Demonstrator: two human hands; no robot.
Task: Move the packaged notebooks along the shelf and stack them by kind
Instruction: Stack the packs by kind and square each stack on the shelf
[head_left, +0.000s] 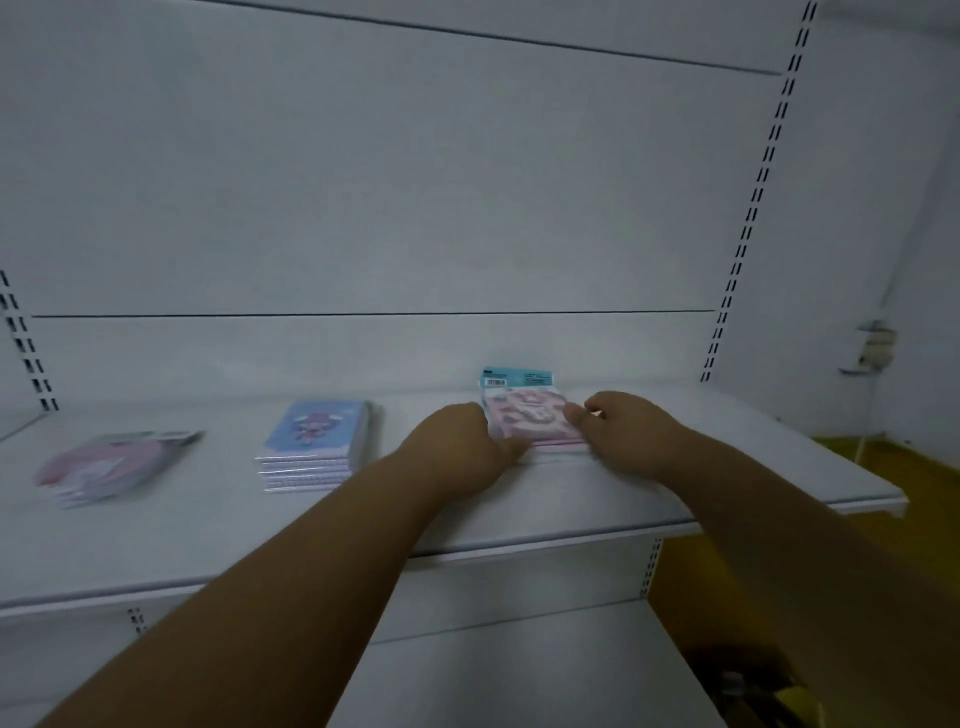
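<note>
A pink packaged notebook stack (530, 418) with a teal header card lies on the white shelf (208, 530), right of centre. My left hand (462, 447) grips its left side with curled fingers. At its right side my right hand (618, 431) grips it, thumb on the cover. To the left stands a blue notebook stack (317, 441) of several packs. Farther left lies a pink notebook pile (114, 465), blurred and slightly fanned.
The white back panel (363, 182) rises behind the shelf, with slotted uprights (748, 223) at its right and left. A lower white shelf (519, 675) sits below. Yellow floor (883, 462) shows at the right, past the shelf's end.
</note>
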